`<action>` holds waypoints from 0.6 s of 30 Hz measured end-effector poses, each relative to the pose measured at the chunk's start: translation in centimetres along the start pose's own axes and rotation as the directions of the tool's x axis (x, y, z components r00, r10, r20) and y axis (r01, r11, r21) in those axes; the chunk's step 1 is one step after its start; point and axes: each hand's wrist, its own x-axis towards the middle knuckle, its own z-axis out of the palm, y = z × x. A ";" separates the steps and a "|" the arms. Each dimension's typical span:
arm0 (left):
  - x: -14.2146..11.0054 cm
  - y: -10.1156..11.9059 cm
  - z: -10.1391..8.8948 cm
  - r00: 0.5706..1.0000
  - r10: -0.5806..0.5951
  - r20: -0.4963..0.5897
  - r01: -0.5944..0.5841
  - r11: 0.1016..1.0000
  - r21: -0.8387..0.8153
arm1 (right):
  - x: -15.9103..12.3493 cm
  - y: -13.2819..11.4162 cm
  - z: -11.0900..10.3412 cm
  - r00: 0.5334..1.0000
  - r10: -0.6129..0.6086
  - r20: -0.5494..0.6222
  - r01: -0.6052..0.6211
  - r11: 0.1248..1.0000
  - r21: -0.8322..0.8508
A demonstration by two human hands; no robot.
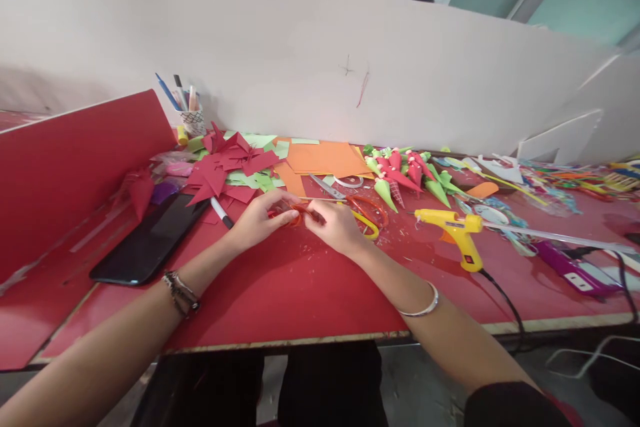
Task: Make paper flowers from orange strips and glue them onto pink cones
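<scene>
My left hand (263, 217) and my right hand (334, 225) meet over the middle of the red table (300, 300). Fingers of both hands pinch a small red-orange piece (299, 209); its kind is too blurred and covered to tell. Just behind my right hand lie scissors with orange handles (384, 212) and open grey blades. A yellow loop-shaped handle (371, 227) shows beside my right wrist. A black and white marker (221, 212) lies by my left hand, next to a heap of cut red paper (225, 167).
Left are a black phone (150, 240), an upright red board (85, 173) and a pen cup (193, 121). Orange sheets (325, 159) and red and green paper cones (400, 170) lie behind. Right are a yellow glue gun (457, 230) with a cord and a purple power strip (577, 270).
</scene>
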 end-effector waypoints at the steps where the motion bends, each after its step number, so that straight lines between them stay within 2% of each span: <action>1: 0.0 0.0 -0.1 1.000 0.007 -0.006 -0.007 1.000 0.026 | 0.0 0.0 0.0 1.000 0.004 0.005 -0.004 1.000 0.026; 5: -0.1 0.0 -0.2 0.999 0.048 -0.018 -0.045 0.992 0.116 | 0.0 0.0 0.1 0.999 0.014 0.029 -0.017 0.991 0.132; 8: -0.1 -0.5 -0.1 0.997 0.078 0.013 -0.078 0.995 0.067 | 0.1 -0.1 0.1 0.999 0.039 0.024 -0.042 0.986 0.159; 11: 0.0 -1.0 0.1 0.991 0.117 -0.062 -0.113 0.992 0.063 | 0.1 -0.3 -0.2 0.996 0.074 0.047 -0.084 0.959 0.270; 14: 0.0 -1.1 0.0 0.967 0.170 -0.190 -0.137 0.975 0.175 | 0.2 -0.6 -0.4 0.980 0.128 0.153 -0.189 0.839 0.511; 16: 0.0 -1.0 0.0 0.962 0.186 -0.200 -0.137 0.961 0.239 | 0.2 -0.6 -0.3 0.965 0.141 0.222 -0.251 0.745 0.618; 18: -0.1 -0.7 -0.1 0.968 0.183 -0.169 -0.135 0.955 0.264 | 0.2 -0.6 -0.1 0.956 0.140 0.256 -0.278 0.703 0.654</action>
